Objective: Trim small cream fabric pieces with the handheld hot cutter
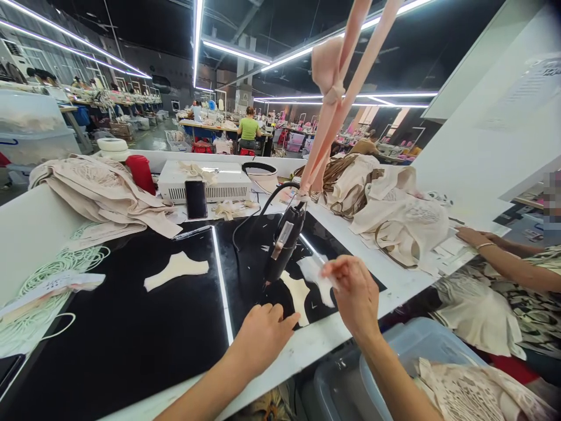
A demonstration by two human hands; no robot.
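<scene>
My left hand (263, 333) rests flat on the black work mat (131, 333), its fingertips touching a cream fabric cut piece (298, 292). My right hand (353, 289) is raised just to the right, pinching a small white fabric scrap (316, 275). A black hand-held tool (284, 240) hangs tip-down from pink elastic straps (337, 88), directly above the cut piece and between my hands. Another cream cut piece (175, 270) lies alone on the mat to the left.
Piles of beige garments (100, 190) (385, 210), a white box unit (205, 181), a phone (196, 199) and a red cup (141, 172) line the back. Coiled white cord (48, 286) lies left. A co-worker's hand (473, 237) rests at right. A clear plastic bin (416, 345) stands below the table.
</scene>
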